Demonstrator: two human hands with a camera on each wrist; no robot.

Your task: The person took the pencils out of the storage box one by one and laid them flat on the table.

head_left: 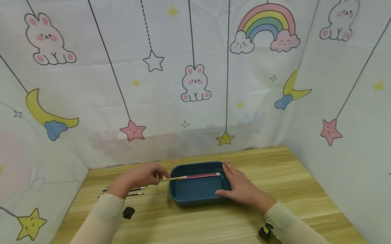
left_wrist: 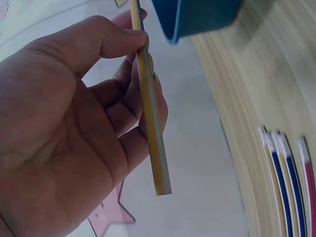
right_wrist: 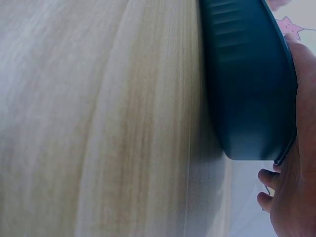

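Observation:
My left hand (head_left: 145,174) pinches a yellow pencil (left_wrist: 151,118) between thumb and fingers. The pencil's eraser end reaches over the left rim of a dark blue rectangular container (head_left: 198,202); its flat unsharpened end sticks out below the fingers in the left wrist view. Within the container, a red pencil (head_left: 202,176) lies along the far side, partly behind the yellow one. My right hand (head_left: 241,185) grips the container's right end, thumb at the near rim and fingers at the far corner. In the right wrist view, that hand lies along the rim.
Several more pencils (left_wrist: 279,173), yellow, blue and red, lie on the wooden table (head_left: 173,230) to the left, partly hidden by my left forearm. A white cloth (head_left: 169,108) printed with rabbits, stars and moons stands behind the table and on both sides.

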